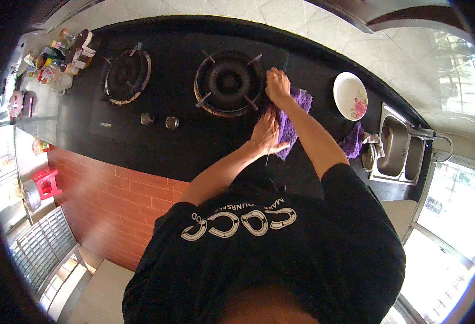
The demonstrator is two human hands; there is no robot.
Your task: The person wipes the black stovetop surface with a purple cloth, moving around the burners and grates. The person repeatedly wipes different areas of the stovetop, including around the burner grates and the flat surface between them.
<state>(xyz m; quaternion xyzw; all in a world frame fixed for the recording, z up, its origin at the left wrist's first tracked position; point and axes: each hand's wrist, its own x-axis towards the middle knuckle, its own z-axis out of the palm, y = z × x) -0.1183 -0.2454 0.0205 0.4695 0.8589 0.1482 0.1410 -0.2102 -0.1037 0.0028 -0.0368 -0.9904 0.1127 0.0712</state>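
Observation:
A fluffy purple cloth lies on the black counter, just right of the larger gas burner. My left hand rests flat along the cloth's left edge, its fingers stretched forward and its thumb spread across the cloth. Farther forward, my right hand is closed beside the burner's right rim, with the wrist passing over the cloth. Whatever is inside its curled fingers, if anything, is hidden.
Left of the larger burner is a second burner, with two knobs in front. To the right are a white flowered bowl, another purple cloth, a greyish rag and a steel sink. Bottles crowd the far left.

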